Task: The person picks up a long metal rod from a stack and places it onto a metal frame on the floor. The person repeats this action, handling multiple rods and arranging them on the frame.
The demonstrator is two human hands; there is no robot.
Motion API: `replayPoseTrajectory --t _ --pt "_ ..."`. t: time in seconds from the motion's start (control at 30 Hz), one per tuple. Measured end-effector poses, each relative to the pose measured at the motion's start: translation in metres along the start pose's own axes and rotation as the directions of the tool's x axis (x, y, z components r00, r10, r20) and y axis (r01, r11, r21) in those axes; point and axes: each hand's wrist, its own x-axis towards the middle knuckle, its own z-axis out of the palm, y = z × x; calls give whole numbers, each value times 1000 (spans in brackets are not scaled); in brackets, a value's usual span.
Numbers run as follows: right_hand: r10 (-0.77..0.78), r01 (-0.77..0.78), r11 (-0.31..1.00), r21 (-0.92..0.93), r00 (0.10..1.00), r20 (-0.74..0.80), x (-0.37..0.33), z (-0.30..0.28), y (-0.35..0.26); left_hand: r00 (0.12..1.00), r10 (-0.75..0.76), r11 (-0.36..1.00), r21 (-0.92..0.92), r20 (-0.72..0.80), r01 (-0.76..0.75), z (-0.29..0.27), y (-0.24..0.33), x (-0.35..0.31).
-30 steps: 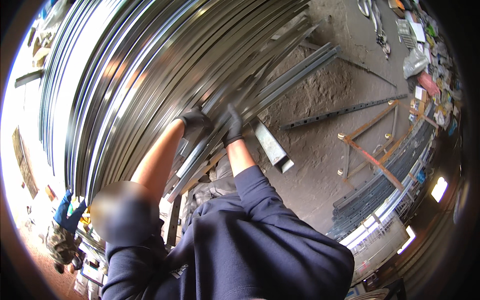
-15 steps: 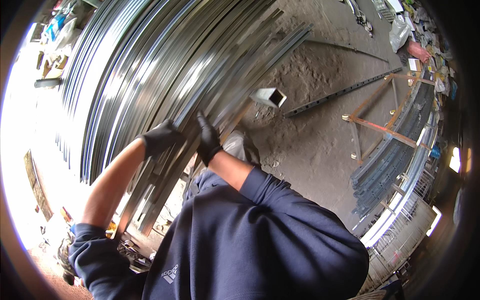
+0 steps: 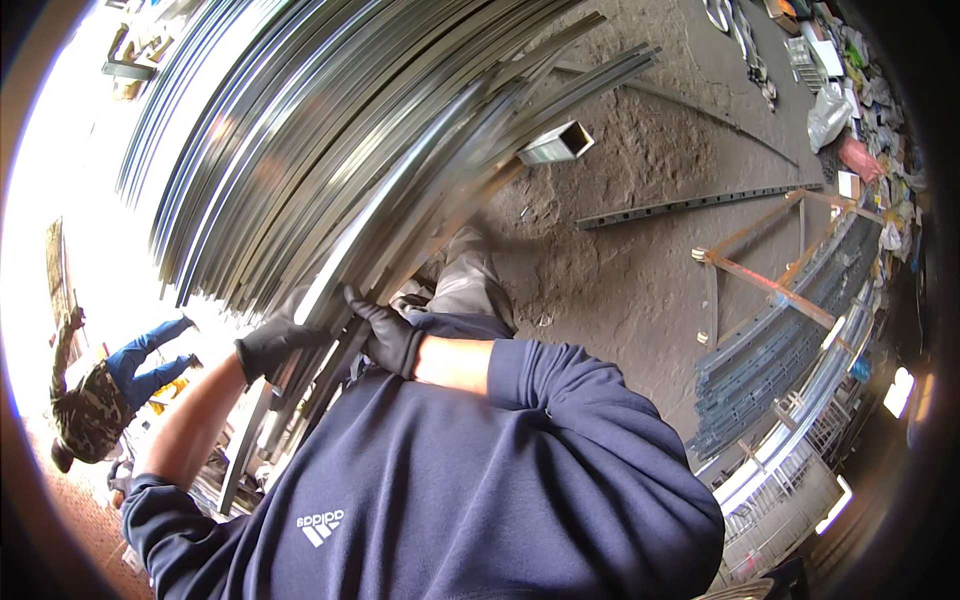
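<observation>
Left hand: here in my head view, the left hand (image 3: 280, 345), gloved in black, is curled in a part-closed grip on the metal bars (image 3: 345, 250); its fingertips are hidden.
Right hand: the right hand (image 3: 388, 338) presses the opposite side, one digit stretched upward; I can't tell how far it closes.
Bars: between both palms, slanting from upper right down past the body's left side, blurred toward the far end.
Why two sides: I'd judge the opposed palms keep these long, slippery pieces together and pointing one way.
Big stack: the long strips (image 3: 290, 150) lie side by side, just left of the held ones; running them parallel probably stops tangles.
Square tube: the hollow tube (image 3: 556, 147) juts out beyond the bars, open end toward the floor (image 3: 610, 265), which is rough, grey-brown and dusty.
Right side: a rusty frame (image 3: 768, 283) near piled grey rails (image 3: 750, 375), with litter beyond.
Far left: another person (image 3: 92, 408), well apart, in glaring light.
</observation>
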Motion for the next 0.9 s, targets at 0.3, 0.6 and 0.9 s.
replayPoseTrajectory --t 0.3,0.6,0.9 --pt "717 -551 686 -475 620 317 -7 -61 -107 980 -122 984 -107 160 140 18 -8 -9" --pt "-215 174 946 -275 969 -125 146 -81 -274 999 17 996 -92 48 -12 33 44 0" --pt "-364 364 931 -2 931 -2 216 -94 -284 988 -16 997 75 -151 28 46 46 0"
